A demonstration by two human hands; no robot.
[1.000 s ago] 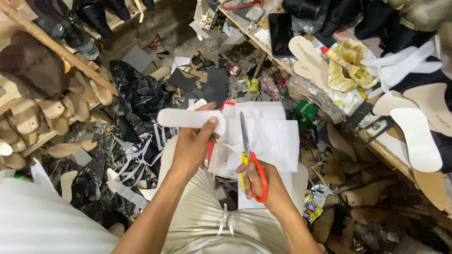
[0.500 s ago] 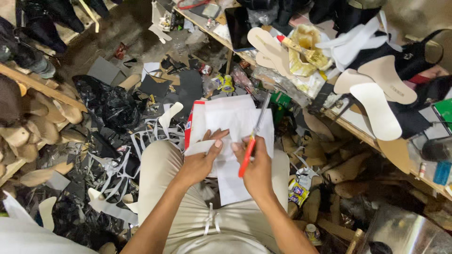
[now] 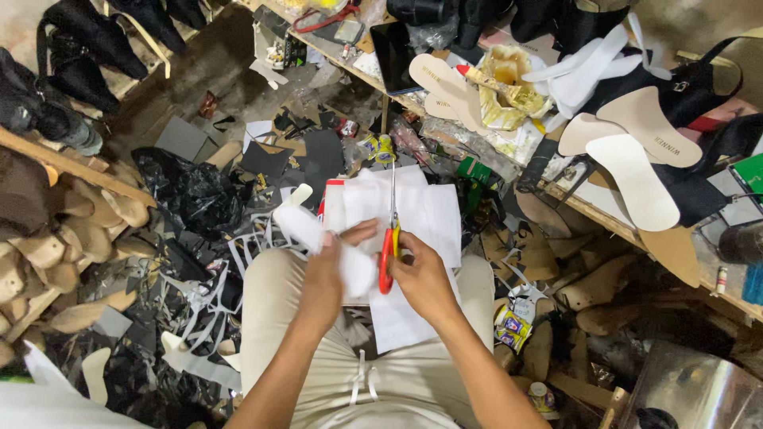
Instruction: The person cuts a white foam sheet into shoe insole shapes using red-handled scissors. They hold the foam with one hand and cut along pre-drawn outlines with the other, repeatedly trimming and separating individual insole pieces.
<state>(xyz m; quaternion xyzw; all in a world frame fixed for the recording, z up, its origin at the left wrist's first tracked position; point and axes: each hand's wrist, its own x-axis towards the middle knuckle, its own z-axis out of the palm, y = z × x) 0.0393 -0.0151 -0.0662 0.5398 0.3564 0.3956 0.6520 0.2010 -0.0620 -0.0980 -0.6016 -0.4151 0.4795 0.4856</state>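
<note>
The left hand [image 3: 327,274] is clenched on a white insole piece [image 3: 318,238] held over the lap. The right hand [image 3: 421,278] grasps red-handled scissors [image 3: 389,230], blades pointing away, just beside that piece. White sheets [image 3: 429,210] lie on the knees beneath, with offcuts [image 3: 207,310] littering the floor.

On the workbench [image 3: 628,214] at my upper right lie pale shoe insoles [image 3: 632,179], black straps [image 3: 699,83] and a glue pot with a brush [image 3: 509,95]. A black plastic bag [image 3: 191,195] slumps on the floor to my left, beside wooden shoe lasts [image 3: 56,246] stacked at the left edge. Offcuts [image 3: 207,306] litter the floor.
</note>
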